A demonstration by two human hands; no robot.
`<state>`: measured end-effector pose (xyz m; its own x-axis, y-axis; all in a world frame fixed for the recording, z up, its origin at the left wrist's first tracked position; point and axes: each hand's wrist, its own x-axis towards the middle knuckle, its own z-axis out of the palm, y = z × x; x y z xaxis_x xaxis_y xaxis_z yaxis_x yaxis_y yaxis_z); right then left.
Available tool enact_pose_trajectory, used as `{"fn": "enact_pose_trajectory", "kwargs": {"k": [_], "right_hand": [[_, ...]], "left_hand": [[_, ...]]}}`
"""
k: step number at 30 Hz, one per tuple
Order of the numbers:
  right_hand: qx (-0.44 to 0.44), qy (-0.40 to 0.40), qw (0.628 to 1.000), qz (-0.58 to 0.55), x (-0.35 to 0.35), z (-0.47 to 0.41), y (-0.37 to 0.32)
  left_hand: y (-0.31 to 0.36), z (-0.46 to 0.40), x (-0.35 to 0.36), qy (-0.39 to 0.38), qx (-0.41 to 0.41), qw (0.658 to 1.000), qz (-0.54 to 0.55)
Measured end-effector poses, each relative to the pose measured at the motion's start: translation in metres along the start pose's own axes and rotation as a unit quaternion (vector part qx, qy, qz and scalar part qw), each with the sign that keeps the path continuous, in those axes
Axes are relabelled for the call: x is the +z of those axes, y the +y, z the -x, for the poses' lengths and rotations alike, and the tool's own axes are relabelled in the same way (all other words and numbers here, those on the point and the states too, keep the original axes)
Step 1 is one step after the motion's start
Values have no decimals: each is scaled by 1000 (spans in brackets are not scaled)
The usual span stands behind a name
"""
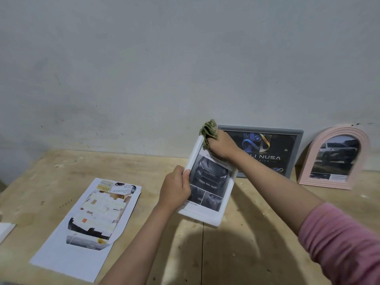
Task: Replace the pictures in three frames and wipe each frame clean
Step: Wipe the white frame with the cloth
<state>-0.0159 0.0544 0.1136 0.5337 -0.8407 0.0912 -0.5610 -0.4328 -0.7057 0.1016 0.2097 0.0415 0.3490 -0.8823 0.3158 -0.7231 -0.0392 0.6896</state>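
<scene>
A white frame [216,217] with a dark car picture stands tilted on the wooden table [236,254]. My left hand [175,187] grips its left edge. My right hand [221,146] presses a crumpled greenish cloth [209,128] against the frame's top edge. Behind it a grey frame [296,149] with a dark logo picture leans on the wall. To the right a pink arched frame [316,159] holding a car photo also leans there.
A stack of loose printed pictures [90,219] lies flat on the table's left part. A white object [5,230] pokes in at the left edge. The grey wall [164,68] rises directly behind the table.
</scene>
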Motion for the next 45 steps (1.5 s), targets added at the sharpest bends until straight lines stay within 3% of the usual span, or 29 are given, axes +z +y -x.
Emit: {"fn": "enact_pose_trajectory", "kwargs": {"k": [7, 12, 14, 17, 19, 21, 23, 25, 28, 32, 41, 43, 45], "right_hand": [[86, -6, 996, 18, -16, 7, 39], [178, 68, 971, -147, -14, 25, 45], [226, 77, 941, -241, -1, 32, 40], [292, 133, 850, -419, 9, 36, 39], [307, 182, 820, -448, 1, 33, 41], [309, 214, 831, -411, -10, 29, 42], [275, 203, 883, -321, -20, 28, 39], [187, 149, 944, -227, -20, 26, 32], [51, 59, 985, -152, -8, 28, 32], [-6, 46, 996, -77, 7, 45, 41], [-52, 47, 995, -66, 23, 85, 64], [-15, 74, 990, -118, 22, 92, 66], [64, 147, 959, -233, 21, 91, 64]], "left_hand": [[-2, 8, -3, 33, -89, 993, 71], [12, -4, -8, 126, -186, 961, 162], [22, -12, -6, 160, -208, 946, 193], [28, -22, -10, 183, -188, 947, 186], [25, -25, -15, 186, -175, 952, 169], [21, -25, -19, 174, -164, 959, 152], [19, -23, -18, 152, -147, 967, 141], [22, -19, -13, 133, -131, 973, 138], [29, -17, -3, 149, -162, 961, 165], [32, -23, -1, 212, -219, 933, 193], [16, -41, -15, 289, -245, 908, 177], [14, -42, -18, 295, -241, 908, 174], [10, -44, -16, 293, -254, 902, 188]]}}
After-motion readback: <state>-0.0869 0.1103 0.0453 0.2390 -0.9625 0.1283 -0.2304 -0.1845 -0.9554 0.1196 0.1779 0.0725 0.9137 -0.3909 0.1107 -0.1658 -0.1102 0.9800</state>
